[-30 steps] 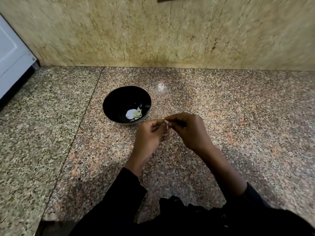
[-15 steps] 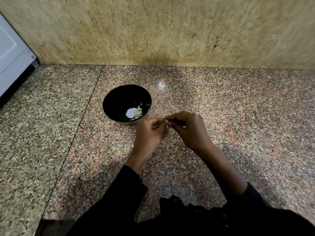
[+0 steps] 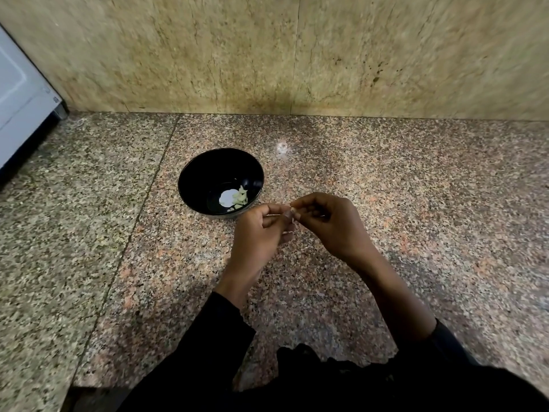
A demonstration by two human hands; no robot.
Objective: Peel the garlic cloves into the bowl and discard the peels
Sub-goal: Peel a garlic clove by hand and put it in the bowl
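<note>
Left hand (image 3: 259, 233) and right hand (image 3: 332, 223) meet fingertip to fingertip, pinching a small garlic clove (image 3: 289, 215) to strip its skin, the black bowl (image 3: 193, 179) just beyond the left hand ready to catch it.

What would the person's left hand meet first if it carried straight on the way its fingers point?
Its fingers point right, so the left hand would first meet the fingertips of the right hand, which it nearly touches already over the small piece both pinch. The bowl lies off that line, though depth is uncertain.

A glossy black bowl (image 3: 220, 181) with pale green garlic cloves (image 3: 239, 198) is seen on a pink-grey speckled counter (image 3: 386, 188), backed by a mottled beige wall (image 3: 208, 55)
</note>
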